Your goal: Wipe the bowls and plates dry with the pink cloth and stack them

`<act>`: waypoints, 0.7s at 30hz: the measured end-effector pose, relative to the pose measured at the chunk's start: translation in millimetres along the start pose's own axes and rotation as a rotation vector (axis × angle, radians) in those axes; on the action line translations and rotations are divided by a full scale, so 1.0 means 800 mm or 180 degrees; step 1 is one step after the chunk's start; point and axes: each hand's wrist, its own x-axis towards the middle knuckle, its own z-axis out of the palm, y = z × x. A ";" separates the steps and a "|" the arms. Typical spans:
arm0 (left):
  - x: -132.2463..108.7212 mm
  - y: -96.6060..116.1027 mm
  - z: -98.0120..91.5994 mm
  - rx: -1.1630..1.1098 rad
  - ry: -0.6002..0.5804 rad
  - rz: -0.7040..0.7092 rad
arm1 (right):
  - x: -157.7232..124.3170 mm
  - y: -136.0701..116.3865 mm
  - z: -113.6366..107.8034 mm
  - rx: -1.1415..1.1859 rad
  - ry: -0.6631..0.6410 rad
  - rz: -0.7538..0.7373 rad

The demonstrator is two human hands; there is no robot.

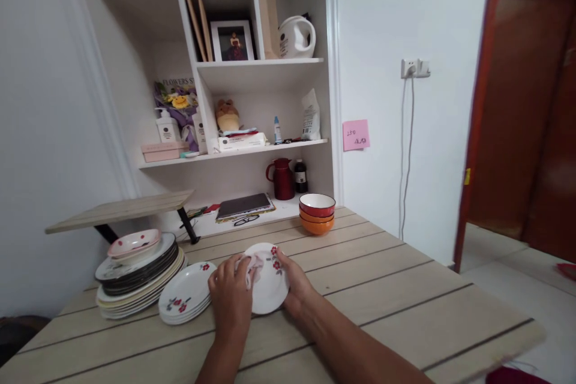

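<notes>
A white plate with red flowers (269, 297) is tilted up above the table in front of me. My right hand (297, 285) grips its right edge, the thumb on the face and the other fingers behind. My left hand (231, 288) presses a pale pink cloth (254, 269) against the left part of the plate's face, fingers closed over the cloth. Just left of that hand lies a short stack of matching flowered plates (186, 291).
A taller stack of mixed plates (139, 285) with a pink-rimmed dish (134, 244) on top stands at the left, beside a small raised shelf (121, 210). Stacked orange and red bowls (317, 216) sit near the table's back edge. Behind, a red jug (283, 180) stands in the shelving.
</notes>
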 end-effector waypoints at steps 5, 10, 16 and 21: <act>-0.002 0.028 -0.007 -0.0700 0.0049 0.0806 | -0.005 -0.017 -0.001 0.0033 -0.0079 0.0148; 0.003 0.034 -0.014 -0.0609 0.0115 0.0666 | -0.018 0.001 0.008 -0.0056 -0.0156 0.0235; 0.004 0.002 -0.011 0.0294 0.0051 -0.0349 | -0.017 0.019 0.014 -0.0353 -0.0023 0.0061; 0.000 0.001 -0.004 0.0202 0.0002 -0.0213 | -0.013 -0.001 0.011 -0.0075 0.0153 -0.0065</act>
